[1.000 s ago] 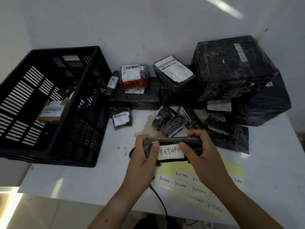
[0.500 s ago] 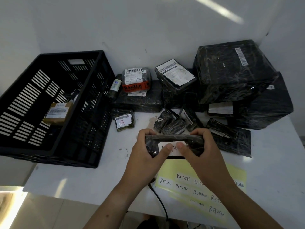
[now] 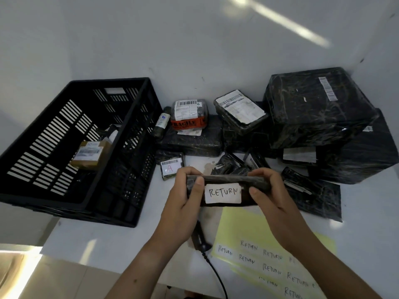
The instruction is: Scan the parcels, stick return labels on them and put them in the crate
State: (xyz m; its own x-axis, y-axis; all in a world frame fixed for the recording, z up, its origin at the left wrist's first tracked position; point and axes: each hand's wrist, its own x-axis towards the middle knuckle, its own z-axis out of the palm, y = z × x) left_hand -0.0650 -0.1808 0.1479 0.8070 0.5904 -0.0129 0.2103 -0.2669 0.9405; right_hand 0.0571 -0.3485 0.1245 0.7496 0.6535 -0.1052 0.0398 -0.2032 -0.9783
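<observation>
Head view: at the left edge of the white table (image 3: 103, 244) sits a black slatted crate (image 3: 110, 81). Inside it a brown parcel (image 3: 89, 155) lies tilted against the right wall, with a white barcode label on top. Just right of the crate, a small parcel marked "A" (image 3: 171, 168) lies flat on the table.

Near the middle of the table's front edge, the left hand (image 3: 179, 212) grips the left end of a long black-wrapped parcel (image 3: 226, 179), which is held off the table. Its thumb presses the front face and its fingers are curled over the top edge. A white RETURN label (image 3: 222, 193) is stuck on the face between the two thumbs. The right hand (image 3: 274, 210) clamps the right end in the same way, thumb in front and fingers curled over the top.

Below the parcel a black corded scanner (image 3: 199, 238) lies beside a yellow sheet (image 3: 248, 229) of RETURN labels at the front edge.

Along the back edge are more black-wrapped parcels, one with FRAGILE tape (image 3: 190, 114). Two large wrapped boxes (image 3: 313, 108) are stacked in the back right corner.
</observation>
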